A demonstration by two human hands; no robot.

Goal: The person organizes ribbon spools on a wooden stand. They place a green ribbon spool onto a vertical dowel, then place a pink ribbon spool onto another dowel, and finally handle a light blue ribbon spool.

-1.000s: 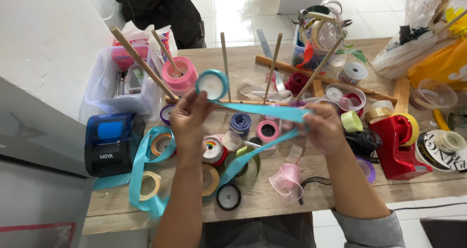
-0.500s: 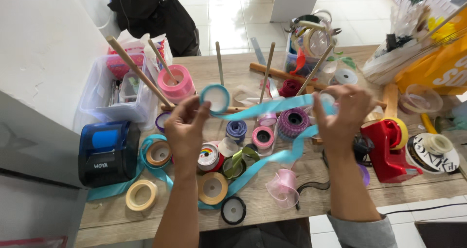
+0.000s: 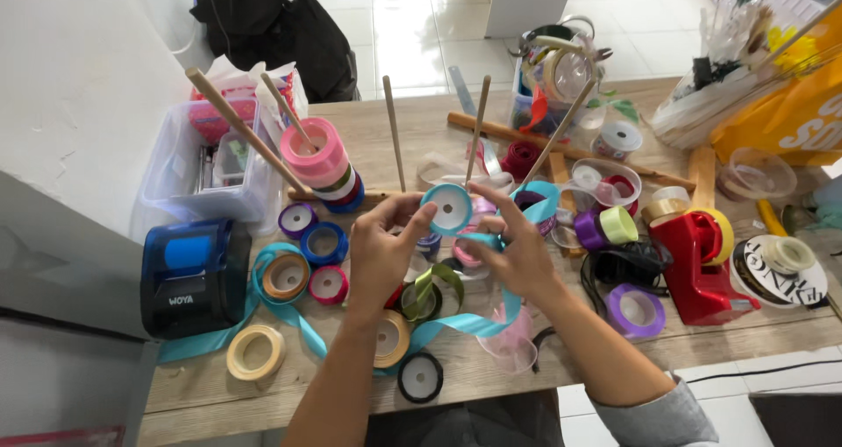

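While both hands close together on the blue ribbon spool (image 3: 450,207), left hand (image 3: 379,252) steadies, right hand (image 3: 519,252) should wind snugly, edges aligned.

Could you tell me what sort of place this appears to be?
Probably a craft or gift-wrapping workbench: a wooden table strewn with ribbon and tape rolls, a dowel rack stacking spools, and a red tape dispenser. Both hands hold a teal ribbon spool.
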